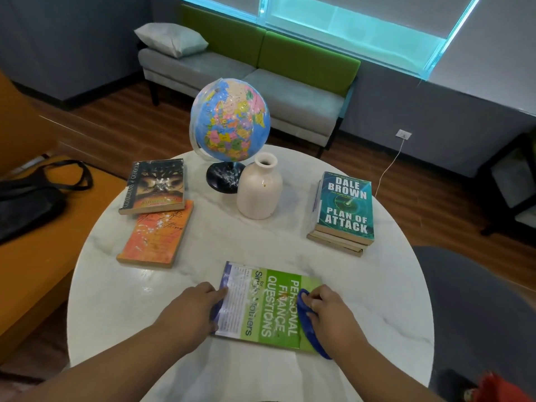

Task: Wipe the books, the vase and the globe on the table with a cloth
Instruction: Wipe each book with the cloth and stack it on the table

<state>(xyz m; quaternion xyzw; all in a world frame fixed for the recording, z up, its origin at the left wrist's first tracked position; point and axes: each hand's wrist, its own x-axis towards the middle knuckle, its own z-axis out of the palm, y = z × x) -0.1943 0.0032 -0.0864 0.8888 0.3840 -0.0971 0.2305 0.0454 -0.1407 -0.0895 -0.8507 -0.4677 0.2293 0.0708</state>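
Observation:
A green and white book [261, 306] lies flat at the near side of the round white table [377, 285]. My left hand [191, 311] presses on its left edge, fingers on the cover. My right hand [330, 314] holds a blue cloth [310, 323] against the book's right side. Farther back a globe [229, 123] stands on a dark base, with a cream vase [258, 190] just in front of it. To the left, a dark book [156, 187] partly overlaps an orange book [158, 236]. A stack topped by a teal book [345, 207] sits at the right.
A black bag [29, 198] rests on an orange seat at the left. A grey and green sofa [261, 82] with a pillow stands behind the table. A dark chair [478, 314] is close at the right. A white cable [388, 166] hangs from a wall socket.

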